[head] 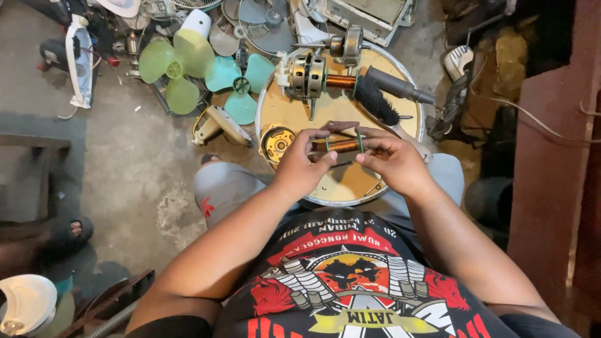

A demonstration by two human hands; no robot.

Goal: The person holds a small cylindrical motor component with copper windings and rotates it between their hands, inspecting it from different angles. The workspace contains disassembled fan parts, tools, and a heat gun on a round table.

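Judging by the bench, the work sits midway: on the round tray [400,75], a fan motor stator [308,76] lies stripped at the far edge. Both hands, left hand [302,168] and right hand [394,161], pinch a copper coil [343,145] over the tray's middle. A black brush [377,100] and green fan blades [176,62] crowd around.

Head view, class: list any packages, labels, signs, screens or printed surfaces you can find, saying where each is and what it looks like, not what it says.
No packages, signs or screens show.
Printed shirt: bottom centre, on the person; black with a red, white and yellow picture and lettering.
Small red mark: on the grey trouser knee, left of the round tray.
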